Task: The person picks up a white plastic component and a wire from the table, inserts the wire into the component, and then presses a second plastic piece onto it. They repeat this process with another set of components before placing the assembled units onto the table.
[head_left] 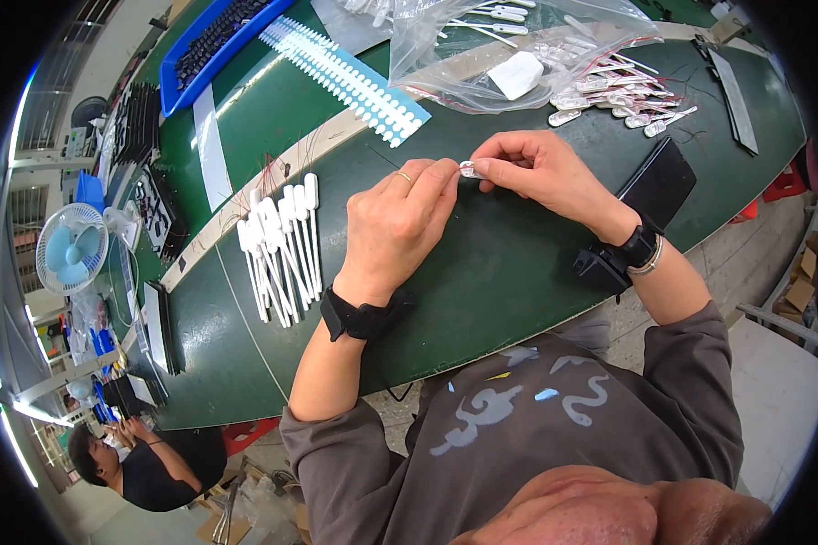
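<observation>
Above the green table, both hands meet fingertip to fingertip at a small whitish piece (467, 169). My left hand (395, 222) is closed, its thumb and forefinger at the left end of the piece, and its fingers hide much of what they grip. From the other side, my right hand (538, 173) pinches the same piece between thumb and forefinger. Left of my left hand lies a row of white paddle-shaped sticks (286, 238) with thin wires at their heads. Beyond my hands is a light-blue sheet of white oval stickers (359, 89).
A clear plastic bag (468, 77) holds more white sticks. Beside it is a pile of white wired pieces (623, 91). A black flat device (659, 184) lies near my right wrist. A blue tray (211, 56) stands far left. Another person (145, 463) sits at lower left.
</observation>
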A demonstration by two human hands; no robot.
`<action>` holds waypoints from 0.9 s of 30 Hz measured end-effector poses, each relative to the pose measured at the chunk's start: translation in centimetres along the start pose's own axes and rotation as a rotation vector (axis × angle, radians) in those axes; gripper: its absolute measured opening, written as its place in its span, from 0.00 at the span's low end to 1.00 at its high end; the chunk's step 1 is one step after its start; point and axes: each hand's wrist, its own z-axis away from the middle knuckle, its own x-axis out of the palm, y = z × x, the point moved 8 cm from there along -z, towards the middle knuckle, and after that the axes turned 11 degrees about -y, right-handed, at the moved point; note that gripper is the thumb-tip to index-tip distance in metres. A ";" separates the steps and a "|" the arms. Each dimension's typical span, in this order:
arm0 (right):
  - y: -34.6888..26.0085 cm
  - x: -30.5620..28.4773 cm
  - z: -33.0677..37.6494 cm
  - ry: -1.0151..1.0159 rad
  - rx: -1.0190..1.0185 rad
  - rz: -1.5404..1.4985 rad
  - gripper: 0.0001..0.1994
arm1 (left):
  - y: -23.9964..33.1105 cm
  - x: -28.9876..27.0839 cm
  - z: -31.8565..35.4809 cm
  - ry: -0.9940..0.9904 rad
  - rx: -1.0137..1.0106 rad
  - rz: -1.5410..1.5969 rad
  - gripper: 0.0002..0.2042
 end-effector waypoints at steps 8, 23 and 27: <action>0.3 0.0 -0.1 -0.012 -0.019 -0.020 0.10 | 0.1 0.0 0.0 0.000 0.006 -0.005 0.08; -0.6 -1.9 0.7 0.133 0.032 -0.257 0.10 | -2.0 -2.6 0.2 0.251 -0.208 0.291 0.26; -1.0 -2.7 1.3 0.224 -0.031 -0.263 0.10 | -3.2 -3.9 0.8 0.490 -0.382 0.625 0.19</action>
